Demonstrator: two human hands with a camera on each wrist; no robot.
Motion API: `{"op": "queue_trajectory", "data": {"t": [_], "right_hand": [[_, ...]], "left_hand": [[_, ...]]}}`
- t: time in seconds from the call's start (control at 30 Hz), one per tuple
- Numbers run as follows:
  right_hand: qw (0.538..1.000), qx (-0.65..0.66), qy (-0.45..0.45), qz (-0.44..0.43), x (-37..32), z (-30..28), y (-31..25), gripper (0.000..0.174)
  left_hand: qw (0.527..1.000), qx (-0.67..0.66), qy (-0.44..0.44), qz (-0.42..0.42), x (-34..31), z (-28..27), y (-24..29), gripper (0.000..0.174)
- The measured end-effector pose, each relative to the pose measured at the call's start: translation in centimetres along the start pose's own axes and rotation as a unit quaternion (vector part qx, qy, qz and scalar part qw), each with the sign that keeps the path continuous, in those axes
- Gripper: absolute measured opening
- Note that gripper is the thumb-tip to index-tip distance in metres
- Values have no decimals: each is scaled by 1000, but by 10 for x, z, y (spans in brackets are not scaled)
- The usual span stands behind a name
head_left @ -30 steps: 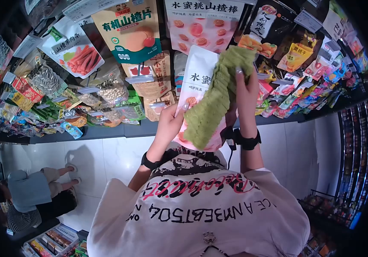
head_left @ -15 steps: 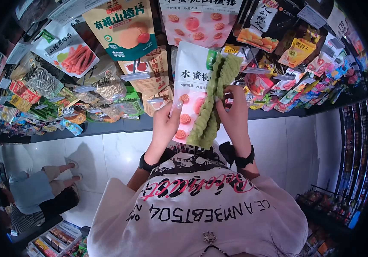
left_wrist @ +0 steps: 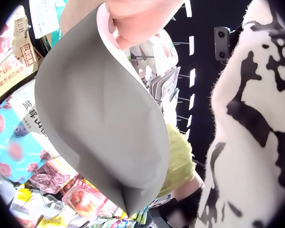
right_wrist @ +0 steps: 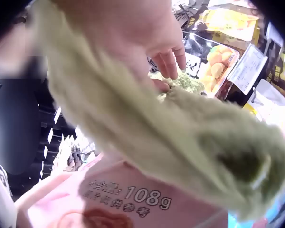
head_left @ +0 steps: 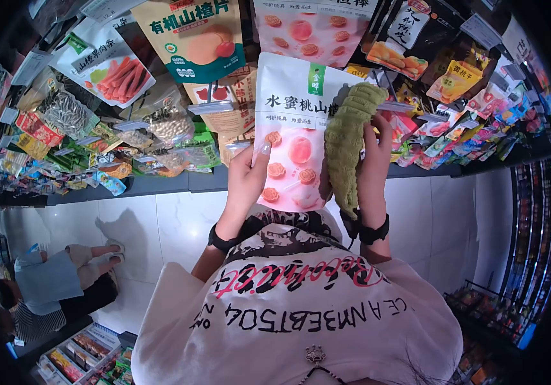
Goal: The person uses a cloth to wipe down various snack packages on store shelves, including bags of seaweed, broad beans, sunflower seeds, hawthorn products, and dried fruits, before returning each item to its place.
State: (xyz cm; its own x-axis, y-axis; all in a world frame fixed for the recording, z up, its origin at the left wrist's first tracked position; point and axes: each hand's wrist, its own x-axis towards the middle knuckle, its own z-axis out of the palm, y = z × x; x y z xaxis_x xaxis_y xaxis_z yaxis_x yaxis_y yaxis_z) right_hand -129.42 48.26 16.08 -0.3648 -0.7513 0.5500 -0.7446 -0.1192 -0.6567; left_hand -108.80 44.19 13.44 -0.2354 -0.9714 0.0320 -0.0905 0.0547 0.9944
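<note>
A white-and-pink snack pouch (head_left: 298, 154) is held upright before the person's chest, its printed front facing them. The left hand (head_left: 248, 176) pinches its left edge, thumb on the front. In the left wrist view the plain grey back of the pouch (left_wrist: 102, 109) fills the middle, below the left hand (left_wrist: 142, 21). A fluffy green ribbed cloth (head_left: 350, 138) hangs in folds over the pouch's right edge. The right hand (head_left: 375, 160) grips this cloth from the right side. In the right wrist view the folded cloth (right_wrist: 133, 118) crosses beneath the right hand (right_wrist: 128, 33).
A shelf rack ahead holds many hanging snack bags, including a green-and-tan pouch (head_left: 192, 42), a similar pink pouch (head_left: 307, 32) and a black bag (head_left: 404, 35). Price tags (head_left: 481, 29) jut out. Another person (head_left: 51, 282) is at the lower left on the tiled floor (head_left: 179, 224).
The cloth lay across the pouch's front, then folded narrower, and is now at its right edge, uncovering most of the print. The right hand moved down, then right; the left kept its hold.
</note>
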Motion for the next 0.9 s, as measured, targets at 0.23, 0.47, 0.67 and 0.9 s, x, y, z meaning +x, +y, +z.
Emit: {"op": "queue_trajectory", "data": {"t": [0.23, 0.47, 0.67, 0.9], "right_hand": [[982, 138, -109, 63, 5, -11, -4, 15], [988, -145, 22, -47, 8, -27, 9, 13], [981, -116, 150, 45, 7, -72, 8, 11], [972, 81, -51, 213, 0, -64, -33, 15]], "left_hand": [[1000, 27, 7, -5, 0, -2, -4, 24], [999, 43, -17, -12, 1, -2, -10, 22], [998, 38, -39, -17, 1, -2, -15, 22], [998, 31, -57, -4, 1, 5, -13, 23]]}}
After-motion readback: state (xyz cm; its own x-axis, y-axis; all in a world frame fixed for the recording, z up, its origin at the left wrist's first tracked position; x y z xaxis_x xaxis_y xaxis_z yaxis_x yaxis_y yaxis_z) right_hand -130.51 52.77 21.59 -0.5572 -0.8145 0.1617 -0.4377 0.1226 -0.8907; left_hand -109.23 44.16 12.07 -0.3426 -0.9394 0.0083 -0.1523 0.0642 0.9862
